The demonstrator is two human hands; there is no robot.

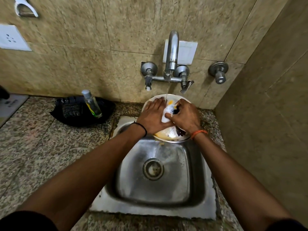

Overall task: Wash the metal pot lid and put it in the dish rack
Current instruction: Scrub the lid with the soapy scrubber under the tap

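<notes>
The round metal pot lid (166,134) is held over the far edge of the steel sink (160,194), under the tap's running water. Yellow stains and white foam cover it. My left hand (152,116) lies flat on the lid's left side, fingers spread, steadying it. My right hand (185,116) is closed around a dark scrubber covered in white foam (170,110), pressed on the lid's middle. Both hands hide much of the lid. The black dish rack (73,112) sits on the counter to the left of the sink.
A chrome wall tap (171,52) with two valve handles pours a thin stream. A clear bottle (91,104) leans in the black rack. Granite counter (41,147) spreads left; a tiled side wall (266,114) closes in on the right. A third valve (218,70) is on the wall.
</notes>
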